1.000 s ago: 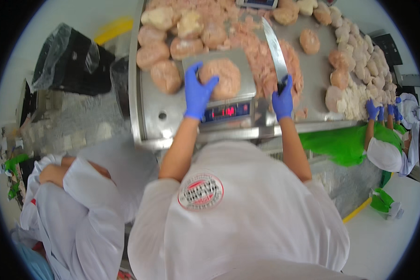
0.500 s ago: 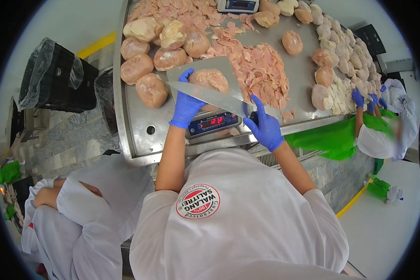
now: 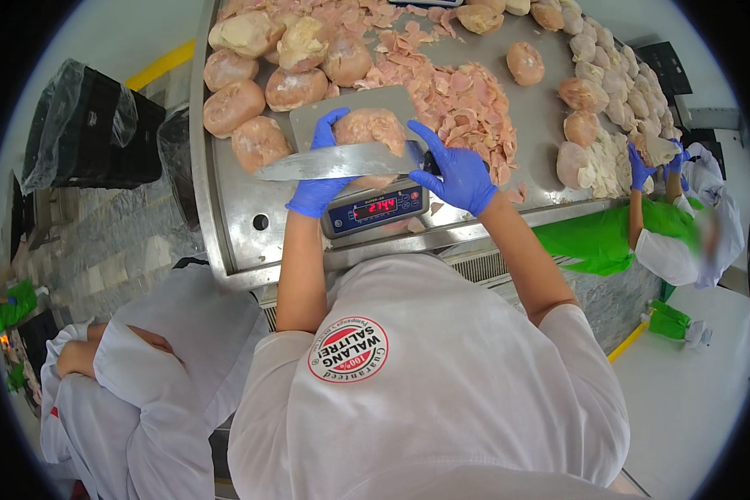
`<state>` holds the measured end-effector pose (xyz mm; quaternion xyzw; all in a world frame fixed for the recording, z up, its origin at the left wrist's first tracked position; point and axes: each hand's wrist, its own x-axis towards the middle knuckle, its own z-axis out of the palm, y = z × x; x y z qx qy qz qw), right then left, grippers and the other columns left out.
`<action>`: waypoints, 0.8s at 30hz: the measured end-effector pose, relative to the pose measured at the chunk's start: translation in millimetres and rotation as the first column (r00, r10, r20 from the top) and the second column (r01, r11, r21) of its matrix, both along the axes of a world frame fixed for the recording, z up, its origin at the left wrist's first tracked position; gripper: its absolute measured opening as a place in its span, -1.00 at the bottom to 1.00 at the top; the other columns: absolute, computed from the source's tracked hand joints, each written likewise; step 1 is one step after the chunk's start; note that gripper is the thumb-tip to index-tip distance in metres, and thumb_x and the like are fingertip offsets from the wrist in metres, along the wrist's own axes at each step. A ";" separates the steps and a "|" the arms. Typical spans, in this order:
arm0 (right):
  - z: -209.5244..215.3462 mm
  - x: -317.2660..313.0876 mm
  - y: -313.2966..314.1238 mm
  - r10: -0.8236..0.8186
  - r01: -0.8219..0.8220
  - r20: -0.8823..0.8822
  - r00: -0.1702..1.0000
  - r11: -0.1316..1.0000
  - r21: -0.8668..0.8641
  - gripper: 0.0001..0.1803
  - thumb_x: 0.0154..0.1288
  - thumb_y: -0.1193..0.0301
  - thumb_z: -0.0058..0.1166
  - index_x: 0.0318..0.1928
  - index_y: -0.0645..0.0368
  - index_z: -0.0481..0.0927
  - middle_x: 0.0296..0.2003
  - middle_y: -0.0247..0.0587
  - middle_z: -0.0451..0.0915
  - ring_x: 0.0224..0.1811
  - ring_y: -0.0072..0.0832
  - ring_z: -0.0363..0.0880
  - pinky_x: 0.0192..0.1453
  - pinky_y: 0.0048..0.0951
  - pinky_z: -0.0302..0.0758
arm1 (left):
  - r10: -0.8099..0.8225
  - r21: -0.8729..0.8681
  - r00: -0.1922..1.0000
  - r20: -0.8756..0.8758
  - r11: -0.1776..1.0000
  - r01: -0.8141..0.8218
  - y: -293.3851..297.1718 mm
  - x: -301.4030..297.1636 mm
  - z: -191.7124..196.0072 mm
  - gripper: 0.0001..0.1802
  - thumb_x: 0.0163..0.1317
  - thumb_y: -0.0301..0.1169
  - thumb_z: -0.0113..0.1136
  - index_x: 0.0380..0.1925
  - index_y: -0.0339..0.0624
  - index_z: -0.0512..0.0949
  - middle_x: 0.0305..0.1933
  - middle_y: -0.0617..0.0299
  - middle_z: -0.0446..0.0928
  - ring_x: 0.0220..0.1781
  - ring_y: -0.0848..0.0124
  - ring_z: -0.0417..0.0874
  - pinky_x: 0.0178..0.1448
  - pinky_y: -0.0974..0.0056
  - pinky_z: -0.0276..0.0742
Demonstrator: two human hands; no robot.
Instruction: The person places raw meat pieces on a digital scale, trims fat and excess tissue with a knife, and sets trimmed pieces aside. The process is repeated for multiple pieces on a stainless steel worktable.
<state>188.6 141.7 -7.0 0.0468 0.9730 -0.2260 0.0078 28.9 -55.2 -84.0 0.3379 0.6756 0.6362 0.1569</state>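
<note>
A rounded pink lump of meat rests on the metal plate of a weighing scale with a lit red display. My left hand, blue-gloved, grips the lump's left side, its fingers curled up along it. In front of the lump, a long-bladed knife lies nearly level, its tip pointing left and its blade hiding part of my left hand and the meat. Its dark handle is in my right hand, also gloved in blue; the forefinger reaches up toward the lump's right side.
Several meat lumps sit left of the scale. Thin pink meat slices heap behind and right of it. More pale lumps cover the metal table's right end, where a co-worker's gloved hand works. A raised rim edges the table.
The knife has swung from a slant to nearly level and dropped lower, across the front of the lump. My right hand moved slightly left. The scale's display reading changed.
</note>
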 end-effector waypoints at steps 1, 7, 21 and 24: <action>6.9 -7.8 -2.7 0.009 -0.009 0.027 1.000 1.000 -0.005 -0.12 0.34 -0.09 0.08 0.53 -0.10 0.05 -0.49 -0.12 0.63 -0.43 -0.11 0.64 -0.31 -0.19 0.54 | 0.000 -0.003 1.000 0.002 1.000 0.000 -0.1 1.0 3.1 0.04 -0.10 -0.26 0.61 0.34 -0.23 0.18 0.31 0.01 0.31 0.33 0.22 0.40 0.43 0.19 0.36; -1.2 -31.9 -11.5 -0.031 0.029 0.028 0.999 0.997 0.069 -0.12 0.33 -0.16 0.03 0.53 -0.17 0.05 -0.44 -0.11 0.67 -0.39 -0.07 0.67 -0.30 -0.15 0.56 | 0.031 -0.070 0.997 0.073 0.997 -0.026 7.9 -6.0 15.3 0.03 -0.15 -0.31 0.61 0.33 -0.20 0.21 0.29 0.03 0.34 0.32 0.22 0.40 0.42 0.19 0.37; 31.8 -66.2 37.0 0.224 -0.243 0.172 0.959 0.965 0.097 -0.25 0.38 -0.13 0.00 0.50 -0.30 0.15 -0.39 -0.04 0.69 -0.32 -0.06 0.69 -0.25 -0.14 0.58 | -0.097 -0.065 0.991 0.095 0.993 0.104 7.9 -21.8 16.4 -0.05 -0.05 -0.27 0.55 0.31 -0.25 0.22 0.31 -0.02 0.33 0.37 0.17 0.38 0.46 0.16 0.31; 19.4 -81.4 17.1 0.133 -0.147 0.120 0.984 0.982 0.115 -0.29 0.40 -0.16 -0.06 0.48 -0.28 0.21 -0.28 0.01 0.70 -0.28 -0.05 0.69 -0.23 -0.14 0.58 | -0.096 -0.070 0.987 0.131 0.992 0.106 9.2 -21.7 22.6 -0.02 -0.07 -0.23 0.57 0.30 -0.30 0.22 0.32 -0.05 0.33 0.38 0.17 0.37 0.47 0.15 0.29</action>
